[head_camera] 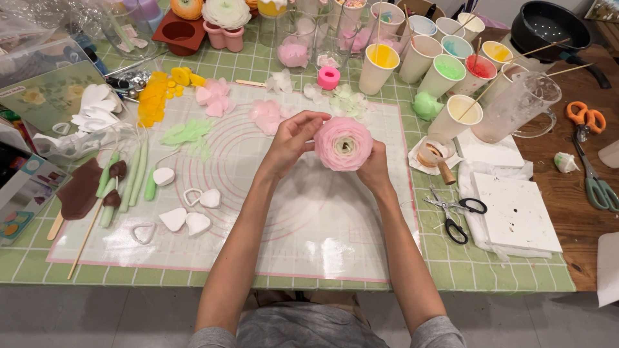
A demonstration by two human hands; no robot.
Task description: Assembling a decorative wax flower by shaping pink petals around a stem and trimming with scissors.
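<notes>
A round pink flower (343, 143) made of many thin layered petals is held up over the clear work mat (309, 225). My right hand (374, 169) cups it from below and behind. My left hand (291, 140) pinches its upper left edge with the fingertips. Loose pink petals (265, 116) and pale green petals (348, 102) lie on the mat just beyond the flower.
Paper cups of coloured material (445, 74) with sticks stand at back right. Black scissors (454, 216) and white slabs (516, 212) lie right. Heart cutters (187, 219), green stems (132, 180), yellow petals (153, 96) sit left. Orange-handled scissors (590, 148) rest on the wooden table.
</notes>
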